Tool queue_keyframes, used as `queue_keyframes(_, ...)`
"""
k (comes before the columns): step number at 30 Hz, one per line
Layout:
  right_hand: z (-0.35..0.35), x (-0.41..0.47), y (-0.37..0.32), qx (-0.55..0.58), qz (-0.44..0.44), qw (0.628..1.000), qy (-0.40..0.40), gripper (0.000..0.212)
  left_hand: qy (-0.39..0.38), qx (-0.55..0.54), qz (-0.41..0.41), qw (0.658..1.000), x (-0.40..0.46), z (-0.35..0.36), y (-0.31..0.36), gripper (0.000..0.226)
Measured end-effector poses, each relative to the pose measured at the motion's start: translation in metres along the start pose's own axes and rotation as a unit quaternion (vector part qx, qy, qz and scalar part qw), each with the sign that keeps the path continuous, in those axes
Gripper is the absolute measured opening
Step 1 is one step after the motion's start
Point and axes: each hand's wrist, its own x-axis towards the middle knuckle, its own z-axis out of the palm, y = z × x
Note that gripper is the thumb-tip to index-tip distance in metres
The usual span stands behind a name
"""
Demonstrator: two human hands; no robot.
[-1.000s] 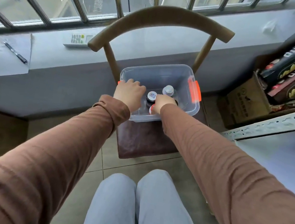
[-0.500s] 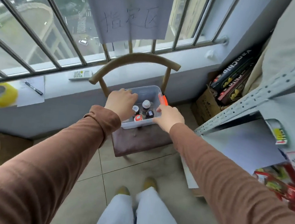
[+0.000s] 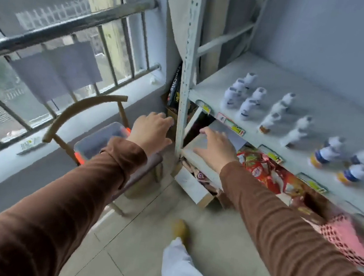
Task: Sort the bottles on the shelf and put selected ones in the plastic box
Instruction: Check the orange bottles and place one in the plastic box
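Bottles (image 3: pixel 271 110) upright on shelf (image 3: pixel 332 103); hands empty.

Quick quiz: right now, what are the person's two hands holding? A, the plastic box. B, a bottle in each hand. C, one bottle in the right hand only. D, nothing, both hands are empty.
D: the left hand and the right hand both show spread fingers with nothing in them, short of the bottles standing on the shelf.
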Motion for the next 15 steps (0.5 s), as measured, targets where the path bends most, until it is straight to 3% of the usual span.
queue_keyframes(9, -0.091, -0.179, 0.177, -0.01, 0.141, 0.982, 0.123, 0.055, 0.033, -0.018, 0.191, 0.981, -0.007, -0.028, 0.245, 0.049)
queue_keyframes(15, -0.142, -0.292, 0.31, -0.012, 0.208, 0.964, 0.163, 0.062, 0.024, -0.026, 0.273, 0.962, -0.012, -0.029, 0.436, 0.048)
